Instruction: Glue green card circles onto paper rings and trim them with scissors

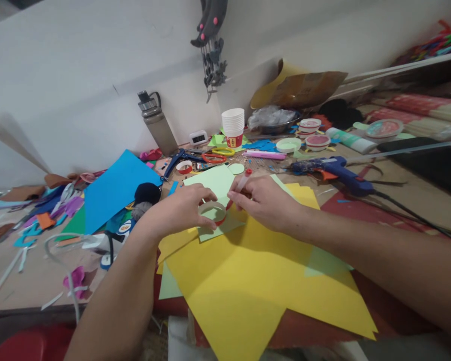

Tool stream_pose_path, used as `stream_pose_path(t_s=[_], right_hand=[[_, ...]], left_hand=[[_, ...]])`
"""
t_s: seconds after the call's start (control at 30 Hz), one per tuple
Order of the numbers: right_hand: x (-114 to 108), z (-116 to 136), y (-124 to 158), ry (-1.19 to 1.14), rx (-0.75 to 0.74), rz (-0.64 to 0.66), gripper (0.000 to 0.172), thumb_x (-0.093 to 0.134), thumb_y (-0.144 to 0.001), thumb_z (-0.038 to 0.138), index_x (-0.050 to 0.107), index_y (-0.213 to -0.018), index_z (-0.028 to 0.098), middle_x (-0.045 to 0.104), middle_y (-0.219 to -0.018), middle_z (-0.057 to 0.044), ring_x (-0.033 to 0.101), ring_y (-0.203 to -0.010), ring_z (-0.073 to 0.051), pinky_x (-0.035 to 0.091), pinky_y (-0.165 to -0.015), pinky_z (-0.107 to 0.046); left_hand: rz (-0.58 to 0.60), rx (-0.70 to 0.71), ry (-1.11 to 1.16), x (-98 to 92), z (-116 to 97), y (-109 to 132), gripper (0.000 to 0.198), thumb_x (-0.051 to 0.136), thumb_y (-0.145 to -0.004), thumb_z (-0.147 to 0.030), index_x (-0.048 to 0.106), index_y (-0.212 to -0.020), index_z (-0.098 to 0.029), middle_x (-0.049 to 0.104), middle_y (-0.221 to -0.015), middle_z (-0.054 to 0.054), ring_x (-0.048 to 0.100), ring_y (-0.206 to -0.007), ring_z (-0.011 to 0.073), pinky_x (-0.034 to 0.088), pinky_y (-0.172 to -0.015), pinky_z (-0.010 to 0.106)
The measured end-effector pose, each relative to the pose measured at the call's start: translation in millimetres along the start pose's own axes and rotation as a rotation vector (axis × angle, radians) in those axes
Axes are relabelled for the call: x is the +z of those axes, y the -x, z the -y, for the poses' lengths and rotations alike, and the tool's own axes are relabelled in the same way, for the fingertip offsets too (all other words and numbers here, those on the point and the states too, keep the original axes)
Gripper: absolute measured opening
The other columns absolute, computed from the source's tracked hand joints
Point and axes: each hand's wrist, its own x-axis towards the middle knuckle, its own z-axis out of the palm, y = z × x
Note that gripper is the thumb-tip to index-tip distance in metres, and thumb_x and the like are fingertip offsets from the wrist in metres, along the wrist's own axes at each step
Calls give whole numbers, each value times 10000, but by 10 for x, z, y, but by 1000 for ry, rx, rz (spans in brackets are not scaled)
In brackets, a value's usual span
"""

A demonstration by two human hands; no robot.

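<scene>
My left hand [190,208] curls its fingers around a short ring [220,216], red on the outside, which lies on a light green paper sheet [221,231]. In my right hand [263,200] is a pen [244,180] with a red end and a clear barrel. Its lower end points down close to the ring's right side; whether the tip touches the paper I cannot tell. Under both hands spread large yellow paper sheets [233,281]. A cut light green disc [236,168] rests just beyond the green sheet.
A blue glue gun [338,173] with its cord lies at the right. Behind stand stacked paper cups [233,125] and a grey bottle [158,125]. Scissors [214,158] and another ring [184,167] lie beyond my hands. Blue paper [120,190] and scraps cover the left.
</scene>
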Motion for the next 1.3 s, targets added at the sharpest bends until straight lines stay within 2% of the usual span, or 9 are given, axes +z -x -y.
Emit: stream_pose_path(t_s=[0.33,0.43,0.53,0.8,0.97,1.17,1.3], right_hand=[[-1,25,4,9,16,26,306,484,-914,238,584,-629,188,679,-758,-41,577,-708,-157,390,-694,-291],[2,35,6,24,30,48,260,488,-909,232,619,-690,178,673,-745,-38,568,-683,-152,381,-668,-287],[1,54,6,20,44,69,278,482,-905,226,608,-662,176,672,-743,-43,572,-678,-153,379,-663,-289],[-5,59,21,10,70,70,288,484,-888,241,595,-628,185,668,-708,-43,572,-652,-159,380,-644,-292],[0,44,29,4,58,70,293,477,-890,240,583,-623,186,657,-687,-33,563,-640,-150,377,-636,-287],[-4,50,32,21,66,80,288,473,-897,252,615,-657,179,660,-718,-43,569,-663,-159,384,-646,-292],[-7,51,29,11,67,83,279,474,-897,253,640,-685,180,671,-741,-42,571,-662,-158,385,-646,-293]], left_hand=[[4,-15,-6,14,-29,-26,517,745,-709,-499,638,-1124,-209,670,-1075,46,589,-990,240,423,-825,326],[9,-20,-9,12,-39,-22,511,747,-705,-504,640,-1108,-208,670,-1070,45,584,-989,241,415,-813,321],[11,-12,-5,6,-37,-8,528,746,-696,-531,640,-1104,-213,669,-1075,41,577,-1001,243,408,-814,317],[45,1,10,-3,-8,36,635,673,-712,-641,614,-1198,-235,646,-1156,47,559,-1065,251,406,-846,319],[48,-1,-10,-4,-11,39,558,612,-799,-589,606,-1232,-238,636,-1190,57,558,-1087,246,400,-880,326],[46,-27,9,-12,18,57,690,644,-723,-660,580,-1271,-245,627,-1212,54,566,-1083,248,421,-859,317],[23,-23,-8,-30,18,67,643,624,-754,-635,588,-1270,-253,615,-1222,54,557,-1091,250,415,-882,328]])
